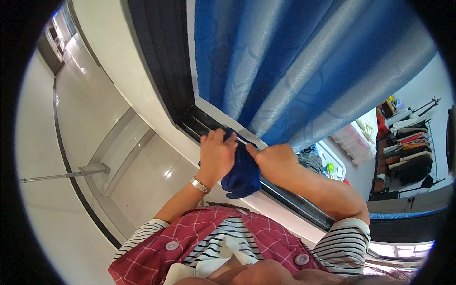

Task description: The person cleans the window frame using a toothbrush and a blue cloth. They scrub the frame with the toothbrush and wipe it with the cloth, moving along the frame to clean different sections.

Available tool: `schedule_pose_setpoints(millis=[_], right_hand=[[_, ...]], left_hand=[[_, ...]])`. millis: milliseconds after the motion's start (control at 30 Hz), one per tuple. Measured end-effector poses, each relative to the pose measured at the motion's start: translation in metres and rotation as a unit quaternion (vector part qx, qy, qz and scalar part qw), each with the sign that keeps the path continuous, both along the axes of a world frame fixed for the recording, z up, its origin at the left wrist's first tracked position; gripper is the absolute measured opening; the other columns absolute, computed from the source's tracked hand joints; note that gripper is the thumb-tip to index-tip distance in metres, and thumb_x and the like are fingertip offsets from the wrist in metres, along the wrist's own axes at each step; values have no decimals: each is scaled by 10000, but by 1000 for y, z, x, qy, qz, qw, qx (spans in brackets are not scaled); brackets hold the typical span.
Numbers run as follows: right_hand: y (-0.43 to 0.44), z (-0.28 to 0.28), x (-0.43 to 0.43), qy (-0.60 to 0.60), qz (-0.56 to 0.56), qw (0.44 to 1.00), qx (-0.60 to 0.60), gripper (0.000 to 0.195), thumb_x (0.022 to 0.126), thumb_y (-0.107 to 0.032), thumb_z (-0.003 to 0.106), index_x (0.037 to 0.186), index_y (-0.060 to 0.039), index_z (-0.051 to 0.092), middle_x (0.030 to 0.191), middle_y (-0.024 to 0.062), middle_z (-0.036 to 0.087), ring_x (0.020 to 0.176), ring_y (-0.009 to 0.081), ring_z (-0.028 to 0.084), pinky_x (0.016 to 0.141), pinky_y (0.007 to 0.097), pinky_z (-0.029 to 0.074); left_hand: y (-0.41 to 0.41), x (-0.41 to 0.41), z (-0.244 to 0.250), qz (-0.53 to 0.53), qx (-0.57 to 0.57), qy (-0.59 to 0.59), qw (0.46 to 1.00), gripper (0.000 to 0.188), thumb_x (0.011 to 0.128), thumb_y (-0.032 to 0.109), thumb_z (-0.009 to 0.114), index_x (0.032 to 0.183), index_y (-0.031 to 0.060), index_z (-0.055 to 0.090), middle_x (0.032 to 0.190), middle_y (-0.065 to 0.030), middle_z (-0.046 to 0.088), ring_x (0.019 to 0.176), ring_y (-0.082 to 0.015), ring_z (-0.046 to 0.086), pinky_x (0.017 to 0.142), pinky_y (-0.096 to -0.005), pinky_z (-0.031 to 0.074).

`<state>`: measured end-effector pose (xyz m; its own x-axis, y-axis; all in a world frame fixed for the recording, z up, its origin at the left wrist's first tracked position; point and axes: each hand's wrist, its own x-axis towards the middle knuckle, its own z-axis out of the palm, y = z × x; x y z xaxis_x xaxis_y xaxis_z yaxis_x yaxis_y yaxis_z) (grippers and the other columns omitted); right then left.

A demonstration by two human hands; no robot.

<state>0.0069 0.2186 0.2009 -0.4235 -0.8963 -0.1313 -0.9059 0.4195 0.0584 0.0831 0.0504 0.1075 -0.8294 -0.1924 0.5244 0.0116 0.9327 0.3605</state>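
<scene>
A dark blue cloth lies over the black window track and hangs down over the near side of the sill. My left hand grips the cloth at its left side, fingers bent over the track. From the right, my right hand closes around a thin pale rod, its index finger stretched along it. The rod's tip lies against the cloth near my left fingertips. Most of the rod is hidden by my right hand, so its kind cannot be told.
A blue patterned curtain hangs just beyond the track. Dark window framing rises at the left. Past the curtain are a white tub with clothes, a bed and a clothes rack. A metal-handled floor tool stands on the tiles.
</scene>
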Motion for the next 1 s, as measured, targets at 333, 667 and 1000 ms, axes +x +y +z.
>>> schedule_pose_setpoints(millis=[333,667,1000], right_hand=[[-77,-20,-44,-50,22,997,-59,249,858,-152,563,1052,-90,706,797,167,701,776,353,701,672,469,556],[-14,5,-35,-66,-7,995,78,378,836,-106,567,1174,-224,692,936,150,706,904,329,690,737,447,553],[101,48,18,-13,-109,978,175,238,851,-174,593,1024,-224,748,878,67,715,857,266,700,679,387,546]], left_hand=[[-71,-30,-15,4,-13,48,999,185,740,34,624,892,34,730,873,-188,598,859,-373,574,744,-455,445],[0,-23,-14,-69,-8,-8,998,56,713,44,604,705,-3,633,772,-182,555,833,-365,573,763,-447,460],[119,-9,-1,-265,39,-22,963,66,752,58,601,751,-5,619,824,-166,555,869,-342,567,780,-439,439]])
